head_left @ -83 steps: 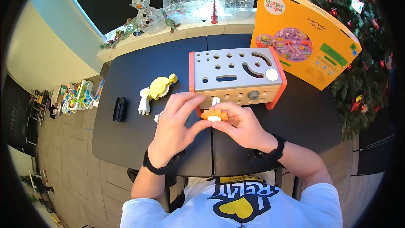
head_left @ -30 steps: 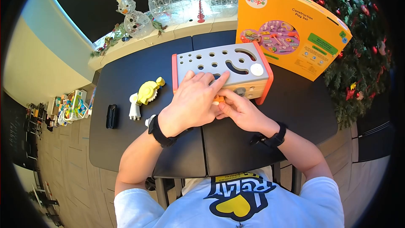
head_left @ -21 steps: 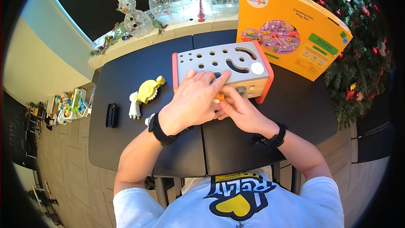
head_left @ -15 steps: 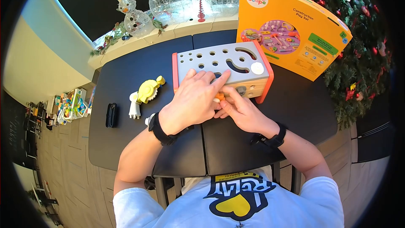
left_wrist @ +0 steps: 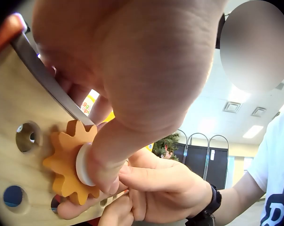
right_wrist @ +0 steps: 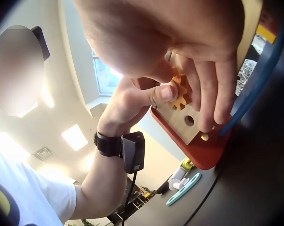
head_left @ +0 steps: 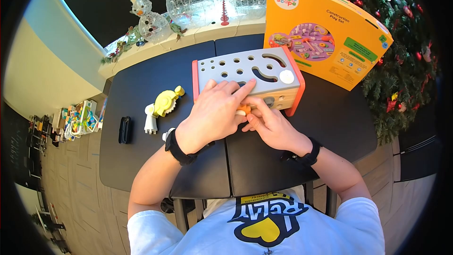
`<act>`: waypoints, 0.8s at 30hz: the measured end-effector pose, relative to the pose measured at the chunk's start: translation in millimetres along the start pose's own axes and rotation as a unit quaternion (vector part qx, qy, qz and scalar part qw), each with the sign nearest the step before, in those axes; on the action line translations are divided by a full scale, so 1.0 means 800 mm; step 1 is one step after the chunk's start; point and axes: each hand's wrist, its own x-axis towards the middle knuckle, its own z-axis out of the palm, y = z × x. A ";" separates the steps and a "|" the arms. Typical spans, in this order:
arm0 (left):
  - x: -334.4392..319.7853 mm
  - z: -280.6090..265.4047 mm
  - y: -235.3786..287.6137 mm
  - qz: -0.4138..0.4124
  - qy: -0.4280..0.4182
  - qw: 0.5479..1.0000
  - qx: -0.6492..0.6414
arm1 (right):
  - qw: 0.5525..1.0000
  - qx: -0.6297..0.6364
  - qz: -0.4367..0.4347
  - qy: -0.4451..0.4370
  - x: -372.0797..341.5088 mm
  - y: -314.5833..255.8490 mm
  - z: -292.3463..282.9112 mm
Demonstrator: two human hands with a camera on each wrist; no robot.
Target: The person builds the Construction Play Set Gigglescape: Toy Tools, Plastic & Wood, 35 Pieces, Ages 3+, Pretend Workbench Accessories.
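Observation:
An orange gear (head_left: 245, 109) with a white centre (left_wrist: 85, 165) lies against the pale wooden side of a toy box, whose grey top (head_left: 214, 74) has holes and curved slots. The left hand (head_left: 212, 115) spreads its fingers over the grey top, while its thumb presses the white centre in the left wrist view. From the right, the right hand (head_left: 273, 125) pinches the gear's edge between thumb and forefinger. Its other fingers extend beside the wooden side in the right wrist view. Whatever lies behind the gear is hidden.
Left of the box lie a yellow and white toy piece (head_left: 165, 103) and a black case (head_left: 125, 130). A teal strip (right_wrist: 184, 188) with a white part is near the left forearm. A yellow carton (head_left: 330, 33) stands behind the box at right, before a decorated tree.
Since the earliest frame, the gear has gone from between both hands in front of the box to its wooden side. The left fingers have moved onto the grey top. Lately the hands have barely shifted.

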 end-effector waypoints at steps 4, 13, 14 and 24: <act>-0.005 -0.009 -0.004 -0.024 0.019 0.997 -0.073 | 0.999 -0.022 -0.002 0.023 -0.007 -0.004 0.003; -0.067 -0.070 -0.095 -0.175 0.167 0.966 -0.087 | 0.953 -0.236 -0.138 0.131 -0.016 -0.055 -0.058; -0.083 -0.069 -0.119 -0.227 0.176 0.956 -0.056 | 0.927 -0.288 -0.181 0.157 -0.011 -0.056 -0.073; -0.172 -0.020 -0.240 -0.501 -0.167 0.843 0.109 | 0.885 -0.459 -0.080 0.025 0.029 -0.044 -0.125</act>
